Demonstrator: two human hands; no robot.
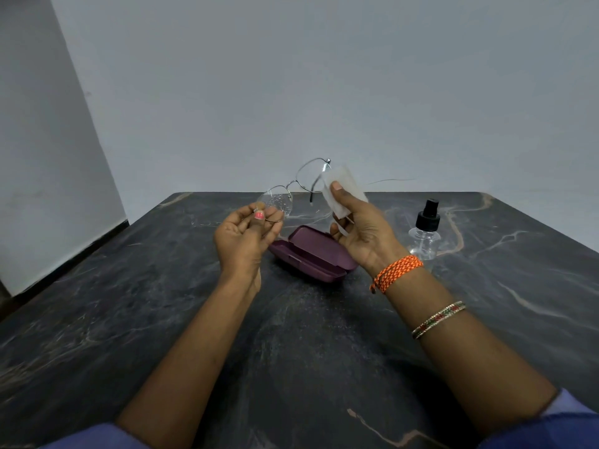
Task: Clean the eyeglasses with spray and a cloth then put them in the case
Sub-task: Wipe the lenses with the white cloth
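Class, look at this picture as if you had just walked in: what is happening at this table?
A person is cleaning eyeglasses above a dark marble table. The left hand pinches the rim of one lens, which is speckled with droplets. The right hand holds a white cloth against the other lens. A purple case lies open below, and a clear spray bottle stands to its right.

Both forearms stretched forward, raised. Left hand (241, 241) curled, thumb and fingers (256, 211) pinching up top. Right hand (359, 228) palm facing in, thumb pressed flat near its fingers, wrist bent back a bit. Hands apart, roughly level.
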